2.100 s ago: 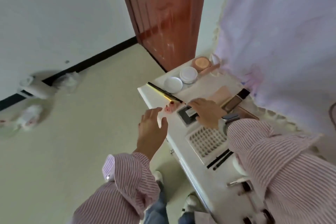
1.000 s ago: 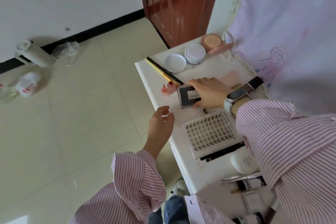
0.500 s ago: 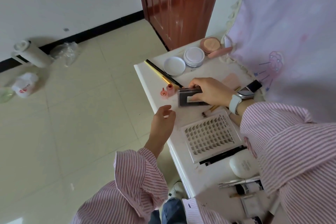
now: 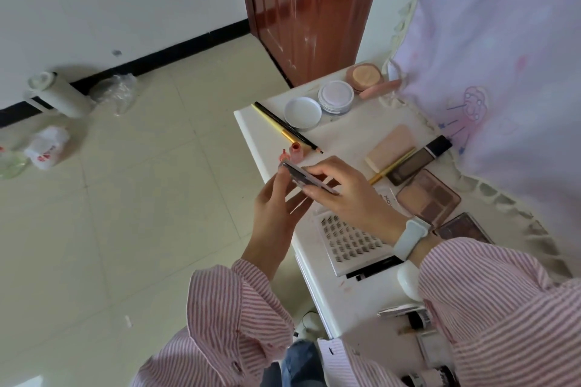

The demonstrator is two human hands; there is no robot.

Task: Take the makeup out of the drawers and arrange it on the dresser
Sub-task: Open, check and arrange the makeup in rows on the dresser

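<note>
Compact (image 4: 306, 181), pinched between both hands

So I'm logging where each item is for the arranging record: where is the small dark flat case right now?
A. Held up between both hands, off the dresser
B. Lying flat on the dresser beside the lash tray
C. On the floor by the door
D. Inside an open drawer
A: the small dark flat case is lifted off the dresser, the right hand gripping it and the left hand at its far end.
</note>
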